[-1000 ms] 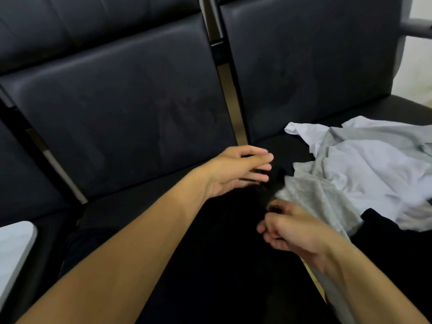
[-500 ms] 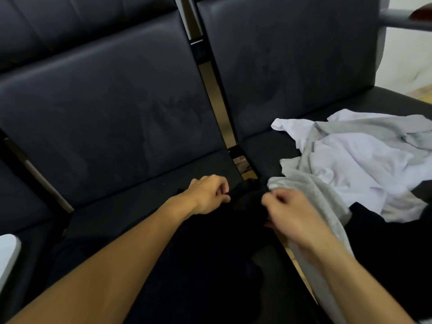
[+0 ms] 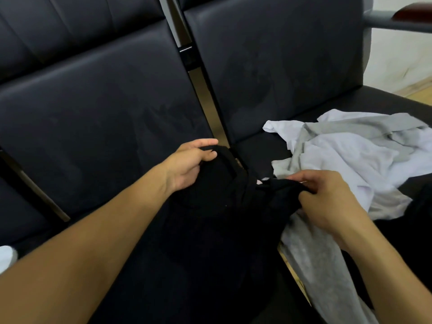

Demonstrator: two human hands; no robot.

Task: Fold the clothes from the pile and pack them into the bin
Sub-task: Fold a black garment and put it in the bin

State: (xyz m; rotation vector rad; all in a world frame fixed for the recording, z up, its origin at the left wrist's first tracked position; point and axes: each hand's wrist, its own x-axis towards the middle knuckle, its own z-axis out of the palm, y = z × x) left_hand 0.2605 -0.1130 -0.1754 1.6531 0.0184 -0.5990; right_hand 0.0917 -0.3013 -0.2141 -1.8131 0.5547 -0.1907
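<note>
Step in hand: A person pinches the far edge of a black garment (image 3: pixel 217 230) with both hands, apparently squaring it up before the first fold.
Left hand (image 3: pixel 187 164): thumb and fingers closed on the garment's far left corner, near the gap between two black seats.
Right hand (image 3: pixel 327 199): fingers curled around a bunched fold at the garment's far right corner, just beside the clothes pile (image 3: pixel 364 155).
Garment's place: draped toward the near edge over the left seat (image 3: pixel 98 206), its lower part lost in shadow.
Pile: white and grey clothes heaped on the right seat (image 3: pixel 254 150), one grey piece trailing toward the near right.
Bin: a pale object at the near left edge may be it; too little shows to tell.
Next move: likely drawing the corners apart and laying the cloth flat.
Room: open seat to the left; the pile crowds the right, so stray cloth could catch.
</note>
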